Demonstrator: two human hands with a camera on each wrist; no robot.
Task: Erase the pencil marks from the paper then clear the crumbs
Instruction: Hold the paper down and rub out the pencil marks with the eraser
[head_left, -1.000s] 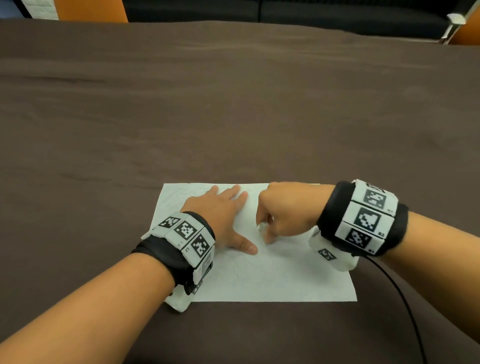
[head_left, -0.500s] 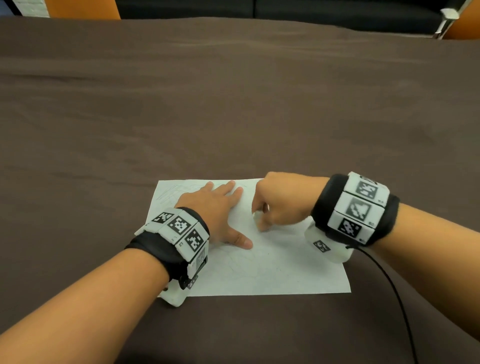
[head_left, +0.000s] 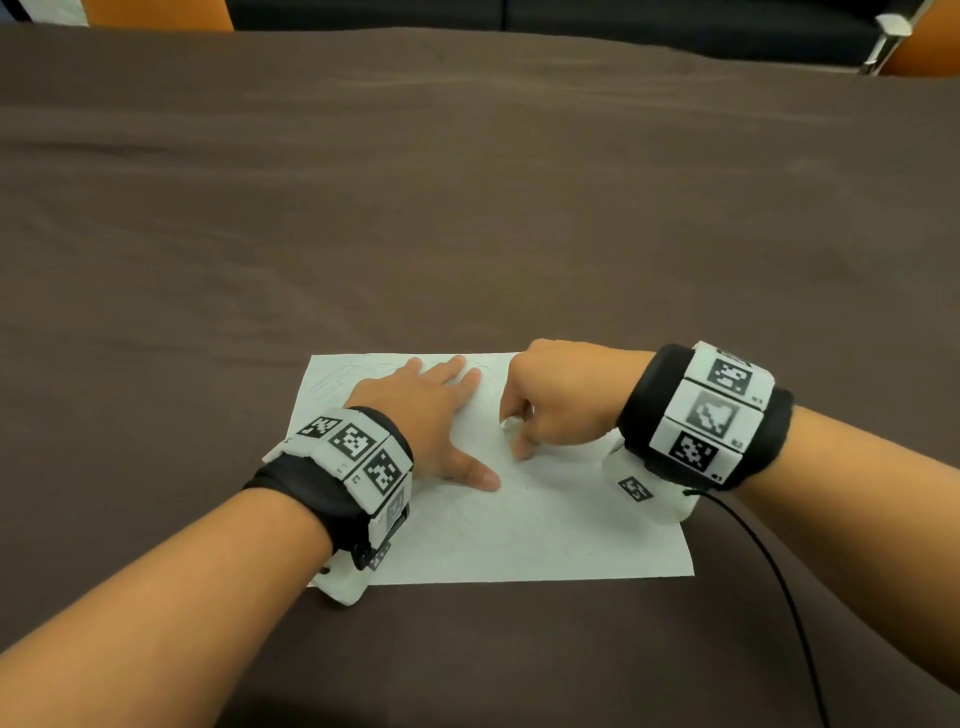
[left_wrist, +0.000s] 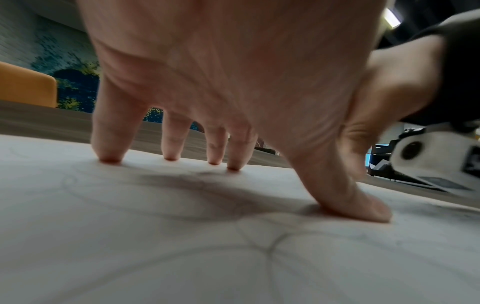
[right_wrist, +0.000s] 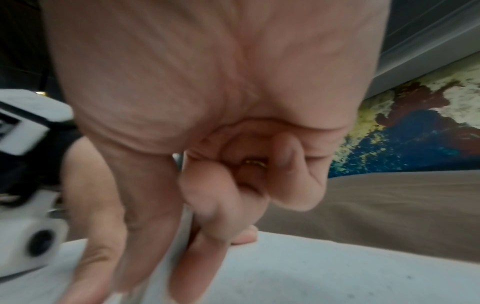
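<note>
A white sheet of paper (head_left: 545, 525) with faint pencil lines lies on the brown table. My left hand (head_left: 431, 410) lies flat on its left half, fingers spread and thumb out, pressing it down; the left wrist view shows the fingertips (left_wrist: 107, 156) on the paper (left_wrist: 182, 257). My right hand (head_left: 550, 400) is curled and pinches a small white eraser (head_left: 511, 428) down on the sheet just right of my left thumb. In the right wrist view the right hand's fingers (right_wrist: 197, 253) are blurred and the eraser is mostly hidden. Small dark crumbs dot the paper (right_wrist: 337, 273).
The brown cloth-covered table (head_left: 467, 208) stretches far ahead and to both sides. A black cable (head_left: 779, 587) runs from my right wrist towards the near edge. Orange chairs (head_left: 156, 13) and a dark sofa stand beyond the far edge.
The right hand with the eraser has shifted a little back and forth on the sheet near my left thumb. My left hand keeps its flat press on the paper.
</note>
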